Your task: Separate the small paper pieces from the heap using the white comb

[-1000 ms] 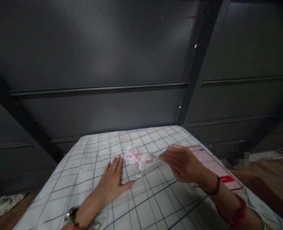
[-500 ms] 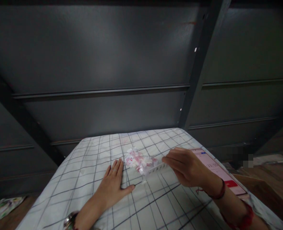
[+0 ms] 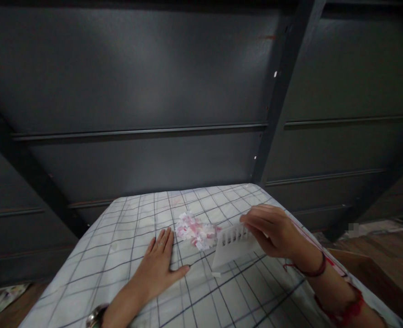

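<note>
My left hand [image 3: 156, 262] lies flat on the checked cloth [image 3: 146, 214], fingers stretched and thumb out to the side. A pile of small pink and white paper scraps [image 3: 196, 231] sits just beyond its fingertips to the right. With my right hand [image 3: 271, 230] I pinch the upper right part of a white plastic panel with a row of slots [image 3: 233, 250]. The panel stands tilted on edge beside the pile, and my fingers hide its right end. One loose white scrap [image 3: 216, 274] lies near the panel's lower left corner.
Under my right forearm a phone [image 3: 336, 266] lies mostly hidden at the cloth's right edge. A dark grey metal panel wall [image 3: 153, 91] rises behind the table. A brown box [image 3: 365, 269] stands on the floor at right, and a printed bag [image 3: 3, 298] lies at left.
My right hand has moved slightly right with the slotted panel, which now shows its broad face and stands apart from the pile's lower edge. The phone is more covered. My left hand stays flat.
</note>
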